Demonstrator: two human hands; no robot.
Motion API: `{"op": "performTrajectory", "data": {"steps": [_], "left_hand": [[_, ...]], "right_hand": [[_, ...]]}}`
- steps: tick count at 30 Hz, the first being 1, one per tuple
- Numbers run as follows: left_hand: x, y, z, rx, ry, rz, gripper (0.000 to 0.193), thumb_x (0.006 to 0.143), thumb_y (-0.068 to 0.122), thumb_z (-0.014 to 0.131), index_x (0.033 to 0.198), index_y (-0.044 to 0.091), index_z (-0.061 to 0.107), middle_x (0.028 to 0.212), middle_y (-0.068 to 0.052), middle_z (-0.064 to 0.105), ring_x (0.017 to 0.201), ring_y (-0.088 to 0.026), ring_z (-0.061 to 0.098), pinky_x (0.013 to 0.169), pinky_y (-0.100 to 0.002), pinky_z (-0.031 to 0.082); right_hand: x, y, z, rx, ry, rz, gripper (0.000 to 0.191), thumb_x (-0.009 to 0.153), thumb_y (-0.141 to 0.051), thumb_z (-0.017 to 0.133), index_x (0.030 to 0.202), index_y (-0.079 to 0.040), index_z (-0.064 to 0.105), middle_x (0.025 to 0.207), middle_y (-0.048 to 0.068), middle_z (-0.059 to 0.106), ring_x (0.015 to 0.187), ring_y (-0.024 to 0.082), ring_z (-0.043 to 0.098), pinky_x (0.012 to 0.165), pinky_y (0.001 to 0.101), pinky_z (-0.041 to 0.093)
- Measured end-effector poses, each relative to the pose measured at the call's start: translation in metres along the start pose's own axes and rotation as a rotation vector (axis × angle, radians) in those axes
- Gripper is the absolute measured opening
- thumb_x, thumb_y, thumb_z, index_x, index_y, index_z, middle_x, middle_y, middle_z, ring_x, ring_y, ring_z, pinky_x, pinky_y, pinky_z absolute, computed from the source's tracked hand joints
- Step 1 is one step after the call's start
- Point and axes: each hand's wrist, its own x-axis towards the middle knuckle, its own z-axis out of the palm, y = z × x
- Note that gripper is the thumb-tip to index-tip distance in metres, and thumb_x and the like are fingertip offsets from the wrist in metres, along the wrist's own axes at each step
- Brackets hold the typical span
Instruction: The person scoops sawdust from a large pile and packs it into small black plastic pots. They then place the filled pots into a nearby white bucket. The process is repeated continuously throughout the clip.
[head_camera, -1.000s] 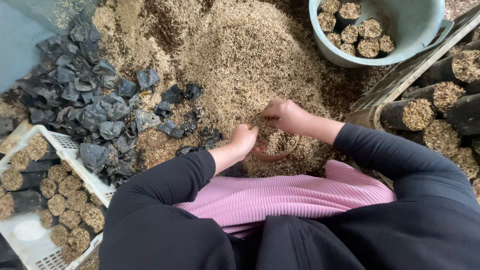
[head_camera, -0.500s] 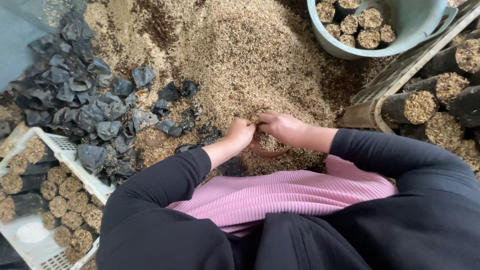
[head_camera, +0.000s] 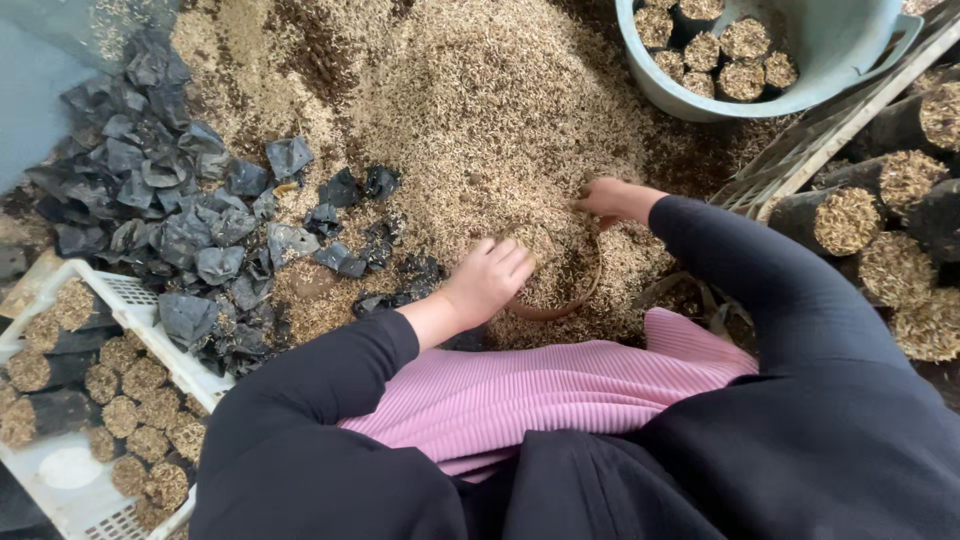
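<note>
A small brown round container sits at the foot of a big heap of straw-coloured husk, filled with the same husk. My left hand rests on its left rim, fingers curled over the fill. At the far right side of the container, my right hand lies palm down in the husk heap, fingers partly buried. Both arms wear black sleeves over a pink ribbed garment.
A pile of empty black plastic bags lies left of the heap. A white crate at lower left holds several filled bags. A pale blue tub with filled bags stands upper right; more filled black bags lie at right.
My right hand has moved out from the container up into the husk heap. My left hand stays at the container's rim. The view has shifted slightly.
</note>
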Motion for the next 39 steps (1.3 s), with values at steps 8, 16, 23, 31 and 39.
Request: {"op": "performTrajectory", "data": {"steps": [8, 16, 23, 31, 39], "left_hand": [[0.004, 0.006, 0.027, -0.229, -0.078, -0.199, 0.02, 0.096, 0.022, 0.064, 0.104, 0.004, 0.068, 0.093, -0.004, 0.063, 0.088, -0.018, 0.058, 0.077, -0.033, 0.044], [0.017, -0.018, 0.008, -0.436, -0.152, -0.608, 0.032, 0.099, 0.031, 0.056, 0.099, 0.001, 0.063, 0.088, -0.007, 0.06, 0.079, -0.019, 0.058, 0.069, -0.034, 0.049], [0.022, -0.025, 0.012, -0.767, -0.605, -1.03, 0.031, 0.102, 0.028, 0.046, 0.099, 0.003, 0.066, 0.07, -0.007, 0.065, 0.054, -0.017, 0.059, 0.053, -0.036, 0.05], [0.011, -0.018, 0.037, -0.822, -0.454, -1.089, 0.023, 0.1, 0.017, 0.053, 0.093, 0.002, 0.068, 0.073, -0.01, 0.068, 0.057, -0.02, 0.063, 0.058, -0.039, 0.053], [-0.005, -0.007, 0.048, -0.827, -0.289, -1.093, 0.024, 0.101, 0.018, 0.054, 0.085, 0.002, 0.065, 0.067, -0.012, 0.065, 0.056, -0.024, 0.06, 0.058, -0.042, 0.049]], "right_hand": [[0.028, -0.028, -0.002, -0.085, 0.102, -0.129, 0.039, 0.092, -0.038, 0.071, 0.122, -0.012, 0.074, 0.103, 0.013, 0.079, 0.083, 0.019, 0.075, 0.083, 0.0326, 0.064], [-0.03, -0.039, -0.053, 0.073, 0.118, -0.389, 0.036, 0.089, -0.031, 0.073, 0.124, -0.02, 0.073, 0.11, 0.007, 0.077, 0.087, 0.016, 0.073, 0.088, 0.033, 0.055], [-0.093, -0.061, -0.019, -0.041, 0.369, -0.857, 0.023, 0.093, -0.017, 0.071, 0.114, -0.01, 0.076, 0.104, 0.009, 0.076, 0.087, 0.017, 0.073, 0.079, 0.0285, 0.066], [-0.106, -0.062, 0.026, -0.08, 0.593, -0.955, 0.014, 0.09, -0.008, 0.073, 0.102, -0.001, 0.077, 0.096, 0.011, 0.072, 0.088, 0.022, 0.07, 0.081, 0.0278, 0.064], [-0.112, -0.06, 0.057, -0.306, 0.672, -1.03, 0.031, 0.079, 0.009, 0.069, 0.107, -0.001, 0.076, 0.104, 0.012, 0.07, 0.094, 0.022, 0.066, 0.088, 0.0306, 0.06]]}}
